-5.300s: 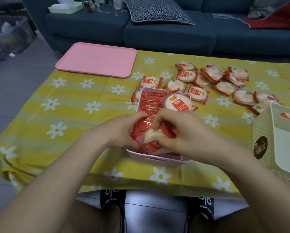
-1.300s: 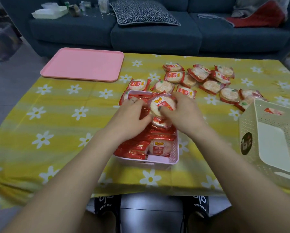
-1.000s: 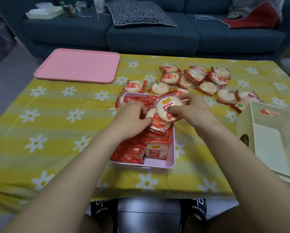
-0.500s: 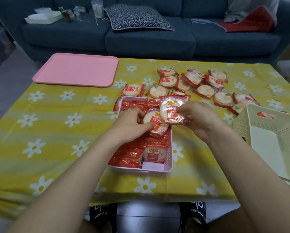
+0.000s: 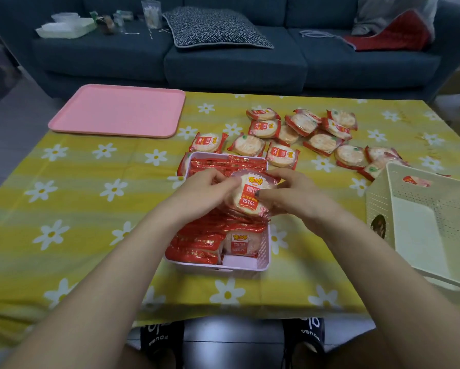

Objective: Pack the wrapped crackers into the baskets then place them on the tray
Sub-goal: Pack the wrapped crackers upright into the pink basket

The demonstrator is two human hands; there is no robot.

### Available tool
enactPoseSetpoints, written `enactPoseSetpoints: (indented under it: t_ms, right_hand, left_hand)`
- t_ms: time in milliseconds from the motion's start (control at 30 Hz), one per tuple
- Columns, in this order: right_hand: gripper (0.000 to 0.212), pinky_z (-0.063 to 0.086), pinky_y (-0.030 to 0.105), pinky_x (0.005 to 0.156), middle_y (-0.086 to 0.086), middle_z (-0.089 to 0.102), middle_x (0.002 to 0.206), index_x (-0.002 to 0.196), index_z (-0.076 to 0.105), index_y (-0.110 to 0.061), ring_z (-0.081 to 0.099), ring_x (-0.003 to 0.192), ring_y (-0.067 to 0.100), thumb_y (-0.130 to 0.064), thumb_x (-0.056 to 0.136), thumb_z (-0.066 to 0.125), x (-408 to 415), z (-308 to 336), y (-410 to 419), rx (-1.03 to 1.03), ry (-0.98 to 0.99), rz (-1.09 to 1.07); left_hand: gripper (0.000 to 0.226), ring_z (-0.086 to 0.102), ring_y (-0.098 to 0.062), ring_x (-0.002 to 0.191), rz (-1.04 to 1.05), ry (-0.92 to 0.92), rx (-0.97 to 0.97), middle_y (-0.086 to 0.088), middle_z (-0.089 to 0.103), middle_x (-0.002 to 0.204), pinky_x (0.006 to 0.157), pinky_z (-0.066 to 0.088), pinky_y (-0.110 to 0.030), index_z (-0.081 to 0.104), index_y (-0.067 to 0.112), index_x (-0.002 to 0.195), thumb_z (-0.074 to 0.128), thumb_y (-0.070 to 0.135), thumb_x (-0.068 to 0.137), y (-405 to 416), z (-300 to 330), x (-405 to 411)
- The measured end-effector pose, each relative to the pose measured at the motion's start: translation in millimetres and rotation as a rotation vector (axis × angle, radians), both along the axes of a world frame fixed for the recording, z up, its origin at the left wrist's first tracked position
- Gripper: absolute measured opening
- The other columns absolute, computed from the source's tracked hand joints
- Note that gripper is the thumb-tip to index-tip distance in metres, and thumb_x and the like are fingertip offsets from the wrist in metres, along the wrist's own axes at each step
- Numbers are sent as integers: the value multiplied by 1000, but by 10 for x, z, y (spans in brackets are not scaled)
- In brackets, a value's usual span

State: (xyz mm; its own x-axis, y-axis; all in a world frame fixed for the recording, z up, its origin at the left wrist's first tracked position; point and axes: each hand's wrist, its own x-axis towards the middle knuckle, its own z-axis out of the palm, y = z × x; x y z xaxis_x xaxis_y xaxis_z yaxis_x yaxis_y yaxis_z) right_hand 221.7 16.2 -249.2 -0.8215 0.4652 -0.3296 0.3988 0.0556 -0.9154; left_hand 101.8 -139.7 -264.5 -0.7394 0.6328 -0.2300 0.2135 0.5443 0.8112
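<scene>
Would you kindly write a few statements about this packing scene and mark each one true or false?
1. Both hands hold one wrapped cracker above the purple basket. True: the left hand and the right hand grip it from either side.
2. The pink tray already carries a basket. False: nothing lies on it, and both baskets are on the tablecloth.
3. The cream basket stands to the right of the purple one. True.
4. The cream basket is packed full of crackers. False: its floor shows bare.
5. All crackers have been packed. False: many loose crackers lie on the tablecloth beyond the purple basket.
</scene>
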Motion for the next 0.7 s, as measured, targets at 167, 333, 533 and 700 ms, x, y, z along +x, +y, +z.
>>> enactPoseSetpoints:
  t_ms: [167,333,533,700]
  right_hand:
    - [49,60,27,69,-4,68,90,123,63,-15,66,73,11,-1,78,78,1,-20,-21,108,36,5]
    - [43,61,41,82,-3,68,90,110,60,-15,69,80,15,0,75,79,8,12,-50,86,46,8]
    - [45,59,44,81,6,70,103,110,60,-11,69,88,23,-7,72,83,128,186,-35,187,115,61]
    - [54,56,25,82,-11,68,108,119,63,-29,67,95,5,-11,72,84,362,283,-96,362,179,333]
  left_hand:
    - [32,68,-18,91,-11,4,3,-3,73,98,82,52,-34,70,23,100,79,46,80,14,-39,6]
    - [41,66,-15,82,19,-113,136,-5,73,96,79,52,-33,64,20,100,87,36,70,0,8,7]
    - [50,59,-14,80,-93,-120,292,-3,65,92,79,52,-38,62,20,106,85,28,62,-158,197,68]
    - [52,54,-31,77,-352,-22,280,-12,61,90,76,51,-47,58,18,111,83,17,66,-365,220,184]
